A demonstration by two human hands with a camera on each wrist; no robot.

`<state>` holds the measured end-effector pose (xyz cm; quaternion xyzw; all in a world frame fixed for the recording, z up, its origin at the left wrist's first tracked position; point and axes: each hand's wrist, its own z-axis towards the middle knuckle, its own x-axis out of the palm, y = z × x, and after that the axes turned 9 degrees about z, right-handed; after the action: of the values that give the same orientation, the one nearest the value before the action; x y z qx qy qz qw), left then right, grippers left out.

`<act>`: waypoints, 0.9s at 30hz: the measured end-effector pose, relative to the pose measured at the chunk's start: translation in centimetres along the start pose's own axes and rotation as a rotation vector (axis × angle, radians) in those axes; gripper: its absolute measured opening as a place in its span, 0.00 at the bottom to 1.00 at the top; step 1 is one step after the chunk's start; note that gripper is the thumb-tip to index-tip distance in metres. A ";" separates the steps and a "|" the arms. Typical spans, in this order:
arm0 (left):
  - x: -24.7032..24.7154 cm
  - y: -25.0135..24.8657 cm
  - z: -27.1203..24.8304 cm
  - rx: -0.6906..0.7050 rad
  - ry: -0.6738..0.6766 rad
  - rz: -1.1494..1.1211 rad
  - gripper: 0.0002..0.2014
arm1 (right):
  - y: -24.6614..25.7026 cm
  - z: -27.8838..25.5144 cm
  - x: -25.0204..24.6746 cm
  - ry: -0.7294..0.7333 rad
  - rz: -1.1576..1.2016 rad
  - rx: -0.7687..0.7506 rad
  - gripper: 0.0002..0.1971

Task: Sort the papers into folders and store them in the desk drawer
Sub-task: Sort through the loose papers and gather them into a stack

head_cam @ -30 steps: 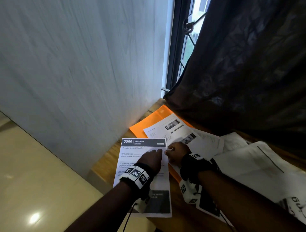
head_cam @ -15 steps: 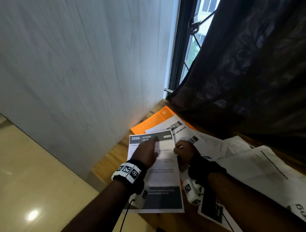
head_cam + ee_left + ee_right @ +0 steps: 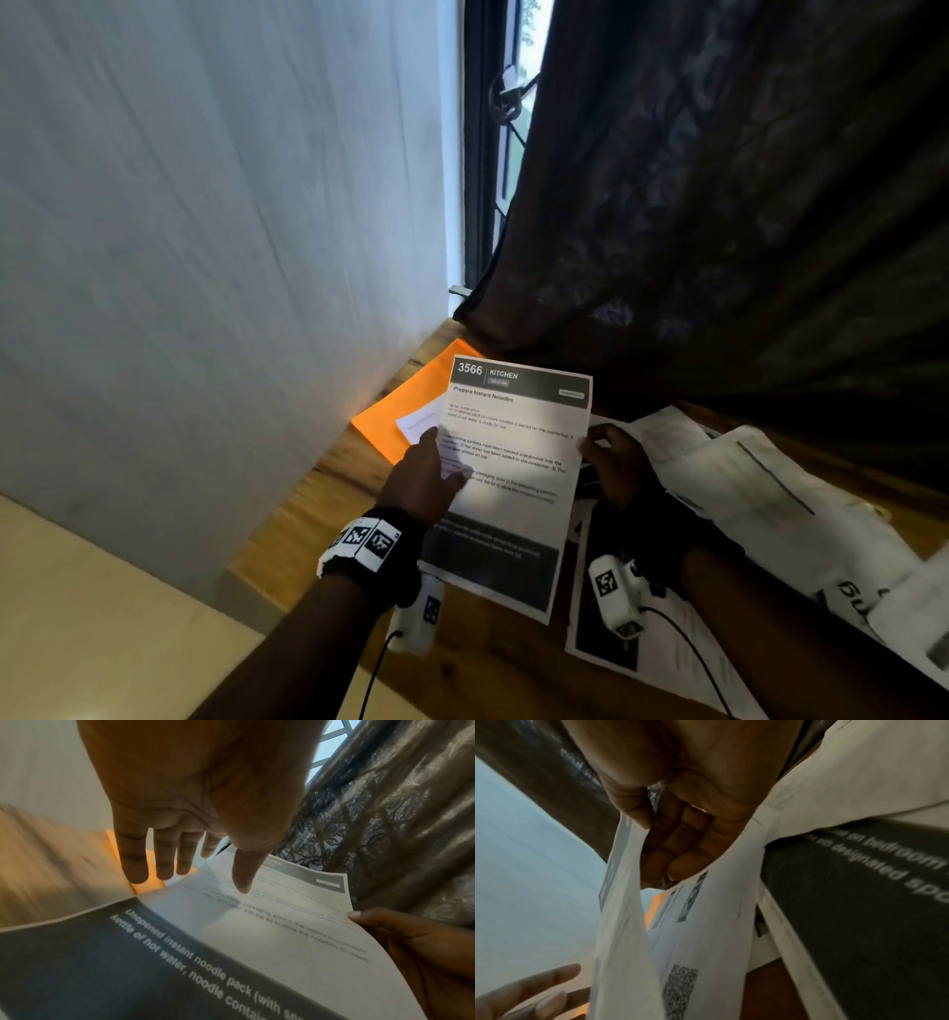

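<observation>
A printed sheet point(image 3: 518, 462) headed "3566 KITCHEN" is lifted and tilted above the wooden desk point(image 3: 318, 493). My right hand point(image 3: 611, 462) pinches its right edge, thumb point(image 3: 356, 915) on top and fingers point(image 3: 680, 850) curled beneath. At the sheet's left edge my left hand point(image 3: 431, 473) is spread with straight fingers point(image 3: 136, 862); its thumb point(image 3: 243, 882) rests on the sheet point(image 3: 282, 923). An orange folder point(image 3: 385, 416) lies flat on the desk by the wall, partly hidden behind the sheet, with another white paper point(image 3: 418, 421) on it.
More printed papers point(image 3: 770, 493) are scattered over the desk to the right, one with a dark band point(image 3: 859, 892). A dark curtain point(image 3: 719, 205) hangs over the desk's back edge. A white wall point(image 3: 205, 257) borders the desk on the left; a window point(image 3: 506, 154) shows beside the curtain.
The kitchen sheet lay flat under my left palm; now it is raised and shifted right over the folder. My right hand has taken its right edge, and my left hand slid to its left edge.
</observation>
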<state>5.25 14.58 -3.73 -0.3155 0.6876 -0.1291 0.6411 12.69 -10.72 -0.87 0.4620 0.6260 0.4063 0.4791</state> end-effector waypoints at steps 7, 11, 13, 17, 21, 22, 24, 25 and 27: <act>0.8 -3.9 -1.1 -0.029 0.033 -0.170 0.36 | -1.1 -1.0 -4.4 -0.085 0.091 0.017 0.03; 2.6 -5.5 -1.2 -0.015 0.001 -0.325 0.25 | -1.5 -2.0 -6.6 -0.072 0.211 0.084 0.10; 3.7 -6.1 -1.1 -0.048 -0.022 -0.414 0.27 | -1.8 -2.6 -7.5 -0.032 0.228 0.115 0.15; 5.8 -7.5 -1.4 -0.090 0.062 -0.430 0.19 | -2.7 -3.9 -9.4 0.031 0.193 0.063 0.10; 7.0 -7.8 -2.2 -0.183 0.115 -0.292 0.14 | -4.1 -5.0 -11.5 -0.022 0.138 0.061 0.11; 6.8 -7.6 -2.2 -0.190 0.073 -0.200 0.15 | -4.5 -5.1 -12.1 -0.037 0.120 0.069 0.11; 6.3 -6.9 -2.0 -0.209 -0.020 0.004 0.19 | -5.3 -5.1 -13.2 -0.045 0.081 0.075 0.10; 6.1 -6.4 -1.9 -0.225 -0.058 0.061 0.22 | -5.8 -5.1 -13.7 -0.043 0.057 0.074 0.09; 5.8 -5.9 -1.7 -0.257 -0.132 0.116 0.28 | -6.6 -5.1 -14.4 -0.032 0.016 0.077 0.08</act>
<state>5.31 6.25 -4.68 -0.3625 0.6721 0.0185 0.6454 8.16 -26.64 -2.83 0.4916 0.6298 0.3780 0.4678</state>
